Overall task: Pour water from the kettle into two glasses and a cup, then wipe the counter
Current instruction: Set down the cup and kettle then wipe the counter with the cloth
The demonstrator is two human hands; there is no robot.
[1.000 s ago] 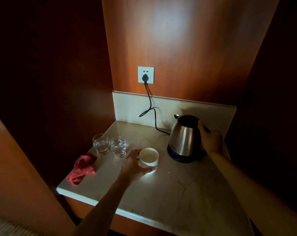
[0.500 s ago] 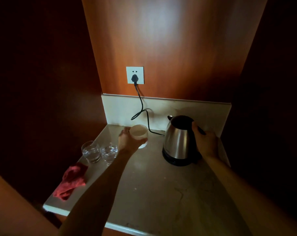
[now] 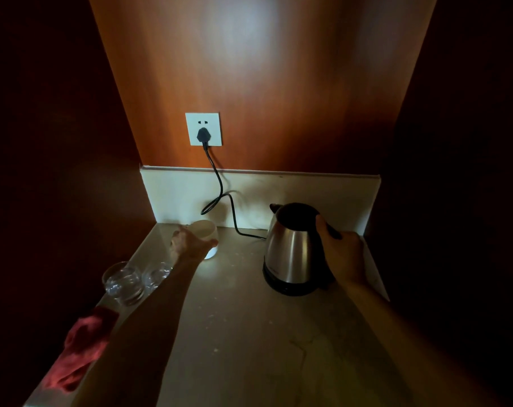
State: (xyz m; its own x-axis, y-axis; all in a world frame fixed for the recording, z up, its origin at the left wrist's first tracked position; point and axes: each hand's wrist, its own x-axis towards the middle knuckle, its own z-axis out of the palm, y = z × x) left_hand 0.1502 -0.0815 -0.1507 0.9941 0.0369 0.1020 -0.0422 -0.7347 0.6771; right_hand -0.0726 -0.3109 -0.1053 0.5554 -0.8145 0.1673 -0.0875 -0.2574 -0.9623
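At the far left, a red cloth [image 3: 79, 348] lies crumpled on the near left edge of the counter [image 3: 249, 333], well back from the fingers of the left hand and partly behind that forearm. Further along stand two clear glasses: the left glass [image 3: 121, 282] in full view, and the right glass [image 3: 156, 277] just beside it, partly covered by the left forearm. Both sit nearer the person than the left fingertips.

The left hand [image 3: 189, 243] reaches toward the back of the counter, its fingers curled round the near side of the white cup [image 3: 203, 232]. The cup stands upright close to the pale backsplash [image 3: 308, 192], its open mouth showing above the knuckles; whether its base touches the counter cannot be told. Up and beyond these fingers a black cord [image 3: 220, 189] drops from a plug in the white wall socket [image 3: 203, 129], loops against the backsplash and runs along the counter to the right.

The steel kettle [image 3: 290, 251] stands on its dark base at the back right, well apart from the cup, spout pointing left. The right hand [image 3: 341, 255] wraps its fingers round the kettle's black handle, thumb over the top near the lid, so the kettle's body lies just left of those fingers.
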